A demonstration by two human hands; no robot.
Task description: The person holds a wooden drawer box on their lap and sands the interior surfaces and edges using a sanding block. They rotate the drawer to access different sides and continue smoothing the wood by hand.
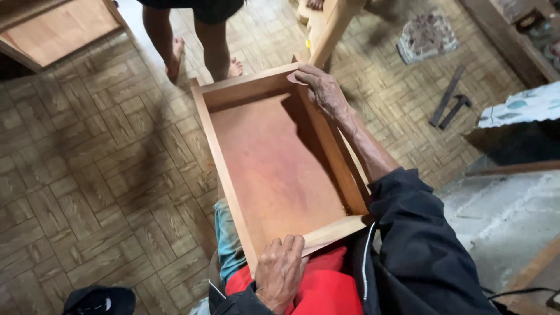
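Item 1, nearest: our left hand, fingers curled over the near end wall of the wooden drawer box, gripping its top edge. The box rests on our lap, above the red garment and the blue trouser leg, tilted away from us.

Item 2: the drawer box itself, open-topped, with a reddish panel bottom and pale side walls; nothing lies inside.

Item 3: our right hand, arm in a dark sleeve stretched along the right wall, fingers closed over the far right corner and pressing what looks like a small scrap of paper against the wood; we cannot tell what it is.

Handling note, as we judge it: with the box steadied only by lap and two grips, we would keep the near hand firm as the anchor, work the far corner with light, even pressure, and keep the box level so it does not rock.

Item 4, beyond: parquet floor; a second person's bare legs just past the far wall; a pale timber piece; dark metal tools well apart on the right; a dark cap by our left knee.
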